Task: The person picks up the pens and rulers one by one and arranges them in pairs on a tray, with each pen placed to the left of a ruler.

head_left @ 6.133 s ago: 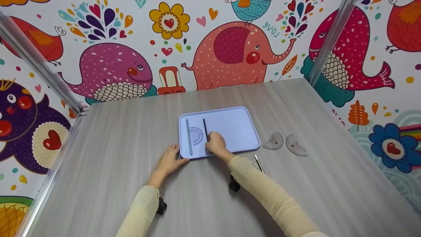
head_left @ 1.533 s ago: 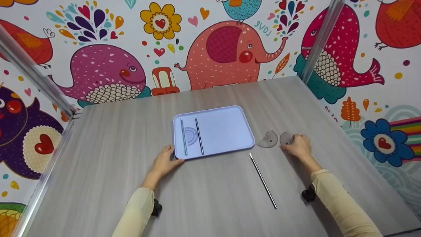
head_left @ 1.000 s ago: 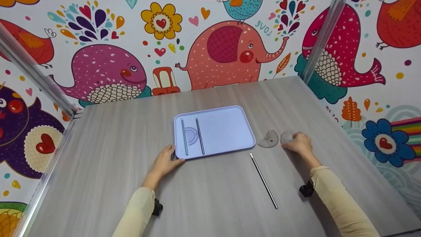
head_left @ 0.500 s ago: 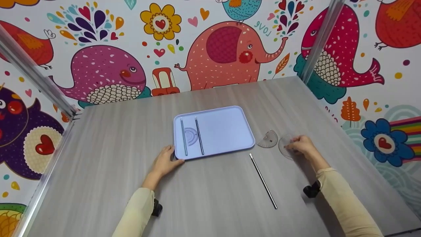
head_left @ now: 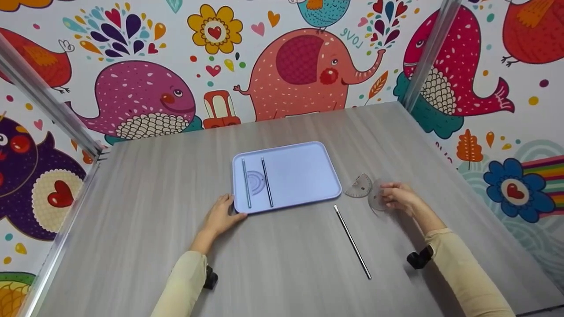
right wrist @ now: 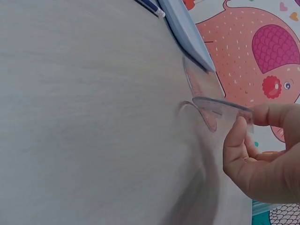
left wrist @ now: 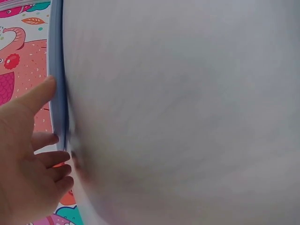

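Note:
My right hand [head_left: 403, 197] pinches a clear protractor [head_left: 375, 194] between thumb and index finger, right of the tray. In the right wrist view this protractor [right wrist: 218, 104] is lifted and tilted above its shadow. A second clear protractor [head_left: 360, 187] lies flat on the table between it and the tray. At the front left corner of the pale blue tray [head_left: 304, 171] rests my left hand [head_left: 219, 218], thumb along the front rim, fingers by the left side. Inside the tray are a teal pencil [head_left: 246, 182], a dark pencil [head_left: 267, 182] and, between them, a protractor [head_left: 255, 178].
A black patterned pencil [head_left: 352, 242] lies slantwise on the grey wood-grain table [head_left: 282, 268], in front of the tray's right side. Printed wall panels [head_left: 154, 92] with metal posts [head_left: 434, 57] stand along the table's back and sides.
My right hand has let go of the dark pencil in the tray, moved right and picked up the far protractor, now turned and shifted slightly left. My left hand stays at the tray corner.

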`<control>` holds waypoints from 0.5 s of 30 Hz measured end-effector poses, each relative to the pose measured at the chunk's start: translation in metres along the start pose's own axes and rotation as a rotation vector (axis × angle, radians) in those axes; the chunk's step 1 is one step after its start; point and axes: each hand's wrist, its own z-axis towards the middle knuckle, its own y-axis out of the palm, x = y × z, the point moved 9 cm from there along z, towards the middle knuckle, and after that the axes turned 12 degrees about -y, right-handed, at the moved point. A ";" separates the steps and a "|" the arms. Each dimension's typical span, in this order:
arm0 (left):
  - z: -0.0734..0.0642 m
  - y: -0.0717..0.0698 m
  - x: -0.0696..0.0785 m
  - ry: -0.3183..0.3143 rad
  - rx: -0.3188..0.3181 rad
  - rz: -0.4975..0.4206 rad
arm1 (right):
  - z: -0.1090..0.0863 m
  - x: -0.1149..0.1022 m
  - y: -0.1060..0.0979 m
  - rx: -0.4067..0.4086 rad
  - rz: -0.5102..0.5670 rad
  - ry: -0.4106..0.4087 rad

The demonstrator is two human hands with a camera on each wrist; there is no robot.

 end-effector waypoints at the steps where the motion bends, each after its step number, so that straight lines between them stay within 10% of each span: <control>1: 0.000 0.000 0.000 -0.002 -0.001 0.000 | 0.000 -0.001 0.001 -0.008 0.001 -0.003; 15: -0.001 0.000 0.000 0.005 0.025 -0.004 | 0.006 -0.019 0.030 -0.060 0.076 -0.020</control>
